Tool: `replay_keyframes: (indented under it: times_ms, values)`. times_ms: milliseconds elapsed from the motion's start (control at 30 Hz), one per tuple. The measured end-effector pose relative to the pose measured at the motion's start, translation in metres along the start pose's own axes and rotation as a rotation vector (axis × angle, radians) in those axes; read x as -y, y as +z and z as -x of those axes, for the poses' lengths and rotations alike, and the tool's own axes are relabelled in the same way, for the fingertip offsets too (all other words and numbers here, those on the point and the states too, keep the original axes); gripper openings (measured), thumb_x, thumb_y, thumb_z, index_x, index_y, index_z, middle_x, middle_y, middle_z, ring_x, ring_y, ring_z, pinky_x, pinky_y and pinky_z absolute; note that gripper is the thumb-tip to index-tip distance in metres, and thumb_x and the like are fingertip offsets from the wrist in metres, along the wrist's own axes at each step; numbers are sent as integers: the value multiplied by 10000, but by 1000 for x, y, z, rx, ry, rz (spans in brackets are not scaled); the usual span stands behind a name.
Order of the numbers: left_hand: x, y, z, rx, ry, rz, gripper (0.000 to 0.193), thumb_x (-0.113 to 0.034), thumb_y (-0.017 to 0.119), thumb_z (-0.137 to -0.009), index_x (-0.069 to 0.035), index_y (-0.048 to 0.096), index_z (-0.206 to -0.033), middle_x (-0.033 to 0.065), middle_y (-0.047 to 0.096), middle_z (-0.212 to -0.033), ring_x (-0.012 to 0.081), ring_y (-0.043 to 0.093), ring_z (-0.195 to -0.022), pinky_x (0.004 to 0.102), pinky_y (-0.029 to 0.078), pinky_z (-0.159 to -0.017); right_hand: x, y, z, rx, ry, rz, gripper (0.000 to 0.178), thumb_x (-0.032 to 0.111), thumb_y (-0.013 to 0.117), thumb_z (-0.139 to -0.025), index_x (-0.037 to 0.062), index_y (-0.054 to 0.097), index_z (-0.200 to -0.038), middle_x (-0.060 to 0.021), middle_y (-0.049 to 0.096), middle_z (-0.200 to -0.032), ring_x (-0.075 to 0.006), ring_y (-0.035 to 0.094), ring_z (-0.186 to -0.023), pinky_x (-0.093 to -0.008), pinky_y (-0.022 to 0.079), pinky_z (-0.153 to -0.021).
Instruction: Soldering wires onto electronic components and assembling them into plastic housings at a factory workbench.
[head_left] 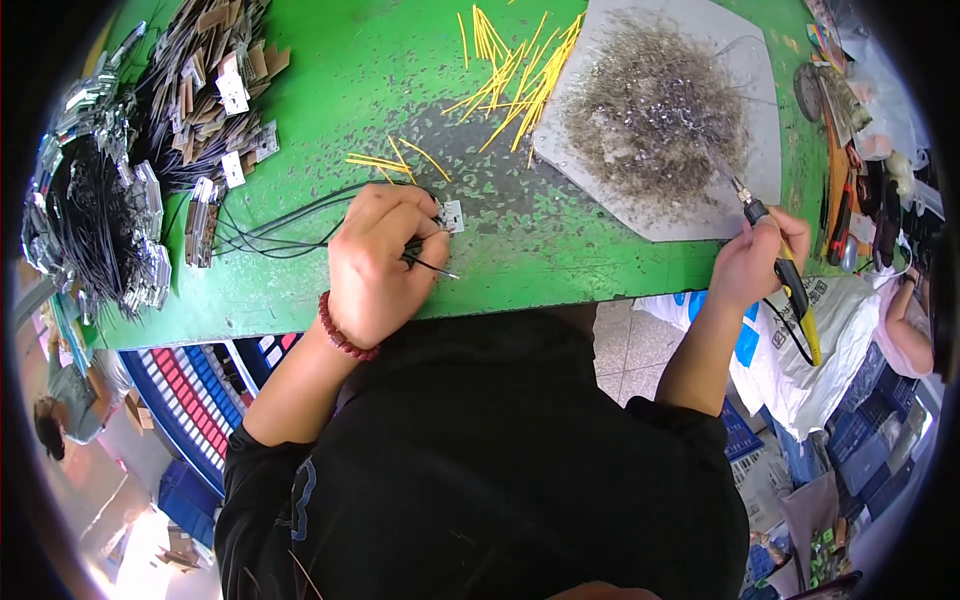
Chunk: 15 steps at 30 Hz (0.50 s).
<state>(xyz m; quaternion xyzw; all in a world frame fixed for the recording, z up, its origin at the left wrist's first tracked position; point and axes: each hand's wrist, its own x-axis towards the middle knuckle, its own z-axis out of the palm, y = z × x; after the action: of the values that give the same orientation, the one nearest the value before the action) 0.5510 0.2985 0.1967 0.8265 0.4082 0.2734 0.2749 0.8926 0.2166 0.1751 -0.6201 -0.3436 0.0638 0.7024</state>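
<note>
My left hand (375,255) is closed on a black cable (290,222), pinching it between thumb and fingers. Its short stripped end pokes out to the right of my fingertips. A small silver metal plate (453,216) shows beside my index finger; whether I hold it too is unclear. My right hand (750,268) grips a soldering iron (793,285) with a yellow and black handle. The iron's metal shaft points up and left over a grey board (625,212), where dark solder residue (660,110) is heaped. Whether the tip touches the residue cannot be made out.
Thin yellow sleeves (500,85) lie scattered on the worn green table (340,70). Bundled black cables with metal ends (100,210) and cardboard-tagged pieces (215,90) fill the left side. Tools (845,215) line the right edge. White sacks (780,370) stand below; other people are nearby.
</note>
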Motion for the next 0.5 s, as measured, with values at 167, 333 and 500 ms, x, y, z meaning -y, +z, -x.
replay_keyframes:
  times_ms: [167,333,500]
  values:
    - [-1,2,0,-7,-8,17,131,55,680,-677,-27,591,-725,89,650,-888,265,615,-809,350,514,-718,-4,3,-1,-23,16,27,74,9,574,-737,2,540,-802,-43,536,-755,-98,474,-621,-224,404,-575]
    - [0,0,0,-7,6,23,138,65,677,-678,-21,579,-725,102,649,-886,270,611,-806,351,511,-720,-9,-4,-3,5,-25,17,73,0,570,-737,0,535,-801,-47,536,-753,-102,487,-625,-229,417,-584]
    - [1,-1,1,-8,-1,25,139,58,682,-681,-21,576,-725,103,651,-890,273,609,-805,352,509,-719,-5,3,-1,-48,-20,2,70,-9,561,-735,-4,530,-798,-53,532,-748,-107,488,-624,-228,416,-585]
